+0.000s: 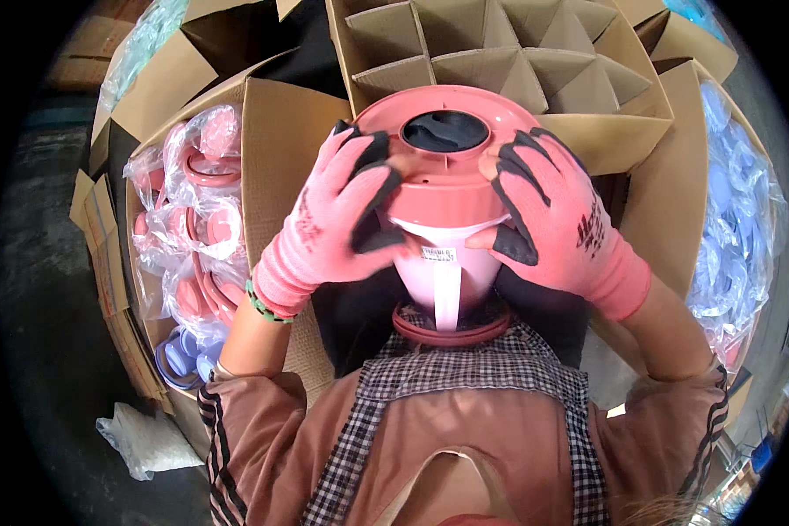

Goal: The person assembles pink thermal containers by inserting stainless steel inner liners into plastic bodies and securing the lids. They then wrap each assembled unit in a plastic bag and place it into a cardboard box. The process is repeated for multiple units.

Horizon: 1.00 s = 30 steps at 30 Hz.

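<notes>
A pink plastic vessel [447, 188], with a round base plate bearing a dark central hole and a paler, narrowing body below, is held at the centre of the frame, just above the person's chest. It is gripped from both sides: the left hand [337, 219], in a pink glove with black-coated fingers [373, 153], is wrapped around its left flank, and the right hand [557, 219], gloved alike, is clasped on its right flank. A dark red ring [451, 326] is seen at the vessel's lower end. A cardboard box with dividers [500, 53] lies at the upper centre. Bagged pink parts [197, 210] fill a carton at the left, and bagged pale blue parts [736, 228] are stacked at the right edge.
</notes>
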Each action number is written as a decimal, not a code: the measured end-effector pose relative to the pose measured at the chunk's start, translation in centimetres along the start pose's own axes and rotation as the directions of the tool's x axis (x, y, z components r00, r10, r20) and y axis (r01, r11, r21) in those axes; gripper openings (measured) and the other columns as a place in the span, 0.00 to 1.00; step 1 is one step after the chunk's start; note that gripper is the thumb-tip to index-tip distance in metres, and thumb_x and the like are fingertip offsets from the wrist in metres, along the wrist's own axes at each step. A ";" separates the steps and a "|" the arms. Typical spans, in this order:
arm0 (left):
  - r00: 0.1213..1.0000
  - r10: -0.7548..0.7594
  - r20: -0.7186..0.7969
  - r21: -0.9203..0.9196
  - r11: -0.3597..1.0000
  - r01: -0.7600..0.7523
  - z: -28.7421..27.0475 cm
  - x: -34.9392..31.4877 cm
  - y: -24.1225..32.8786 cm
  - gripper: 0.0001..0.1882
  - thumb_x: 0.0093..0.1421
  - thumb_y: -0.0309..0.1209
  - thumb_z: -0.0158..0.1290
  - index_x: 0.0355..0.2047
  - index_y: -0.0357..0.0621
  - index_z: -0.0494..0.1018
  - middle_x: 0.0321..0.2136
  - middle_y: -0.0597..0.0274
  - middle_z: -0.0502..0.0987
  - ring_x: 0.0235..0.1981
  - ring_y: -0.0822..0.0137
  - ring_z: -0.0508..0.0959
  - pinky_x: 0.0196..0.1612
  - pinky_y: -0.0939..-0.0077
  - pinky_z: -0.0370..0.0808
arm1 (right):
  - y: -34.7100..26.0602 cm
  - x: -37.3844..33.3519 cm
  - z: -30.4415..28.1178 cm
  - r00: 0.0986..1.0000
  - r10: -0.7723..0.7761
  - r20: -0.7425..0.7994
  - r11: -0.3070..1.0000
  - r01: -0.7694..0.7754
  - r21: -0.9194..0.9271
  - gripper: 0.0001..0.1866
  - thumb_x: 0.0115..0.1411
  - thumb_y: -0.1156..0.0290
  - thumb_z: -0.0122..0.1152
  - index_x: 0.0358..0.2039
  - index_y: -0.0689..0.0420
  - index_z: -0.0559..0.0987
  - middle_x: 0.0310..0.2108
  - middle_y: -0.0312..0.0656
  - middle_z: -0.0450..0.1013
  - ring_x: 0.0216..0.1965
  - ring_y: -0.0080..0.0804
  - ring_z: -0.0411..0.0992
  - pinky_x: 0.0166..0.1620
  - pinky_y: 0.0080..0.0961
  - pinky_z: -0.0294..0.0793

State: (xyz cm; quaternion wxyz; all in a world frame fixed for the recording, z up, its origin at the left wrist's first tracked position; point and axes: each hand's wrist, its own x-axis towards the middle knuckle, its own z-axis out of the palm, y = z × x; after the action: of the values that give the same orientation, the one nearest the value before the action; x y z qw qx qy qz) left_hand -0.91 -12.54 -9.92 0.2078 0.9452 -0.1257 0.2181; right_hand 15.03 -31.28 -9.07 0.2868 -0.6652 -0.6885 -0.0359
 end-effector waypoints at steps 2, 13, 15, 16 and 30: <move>0.993 -0.116 0.003 0.037 0.993 0.115 0.3 0.1 1.0 0.43 0.39 0.38 0.63 0.53 0.41 0.52 0.41 0.44 0.69 0.48 0.44 0.65 0.53 0.48 0.55 | -0.4 0.5 -0.5 1.000 -0.008 0.008 1.000 0.008 -0.027 0.24 0.42 0.57 0.59 0.37 0.60 0.70 0.35 0.49 0.63 0.37 0.47 0.63 0.45 0.40 0.63; 0.980 -0.109 -0.164 0.093 0.988 0.126 1.2 0.4 2.4 0.32 0.31 0.38 0.64 0.38 0.38 0.66 0.37 0.46 0.66 0.39 0.45 0.66 0.49 0.52 0.60 | -0.4 0.1 -0.7 0.998 -0.050 0.026 0.998 0.050 0.028 0.25 0.38 0.63 0.62 0.37 0.61 0.69 0.36 0.50 0.63 0.40 0.48 0.63 0.45 0.38 0.63; 0.988 -0.146 -0.058 0.037 0.988 0.149 0.3 0.4 1.5 0.34 0.31 0.40 0.64 0.38 0.38 0.65 0.38 0.46 0.66 0.40 0.44 0.66 0.49 0.52 0.59 | 1.3 -0.1 -1.5 0.995 -0.100 0.011 0.987 0.098 0.125 0.29 0.38 0.62 0.63 0.41 0.61 0.68 0.39 0.51 0.63 0.46 0.50 0.61 0.48 0.37 0.62; 0.986 -0.168 -0.003 0.011 0.986 0.168 -0.2 0.4 1.3 0.35 0.31 0.41 0.64 0.39 0.38 0.65 0.38 0.46 0.65 0.40 0.44 0.66 0.49 0.52 0.59 | 2.0 -0.2 -1.7 0.998 -0.061 -0.012 0.960 0.062 0.273 0.33 0.38 0.61 0.64 0.45 0.62 0.66 0.43 0.52 0.62 0.49 0.52 0.59 0.50 0.37 0.61; 0.975 -0.171 -0.139 0.191 0.962 0.196 1.3 0.0 3.3 0.31 0.33 0.36 0.63 0.37 0.35 0.65 0.39 0.44 0.66 0.42 0.43 0.66 0.49 0.47 0.58 | 2.8 -0.6 1.2 0.997 -0.057 -0.054 0.976 0.067 0.209 0.30 0.35 0.66 0.67 0.39 0.65 0.67 0.41 0.52 0.63 0.43 0.54 0.62 0.46 0.42 0.63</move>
State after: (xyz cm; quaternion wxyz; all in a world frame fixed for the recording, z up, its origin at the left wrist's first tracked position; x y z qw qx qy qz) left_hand -1.51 -15.99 -9.86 0.1364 0.9541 -0.0016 0.2666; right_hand 17.21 -30.99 -11.25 0.3708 -0.6081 -0.7018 0.0123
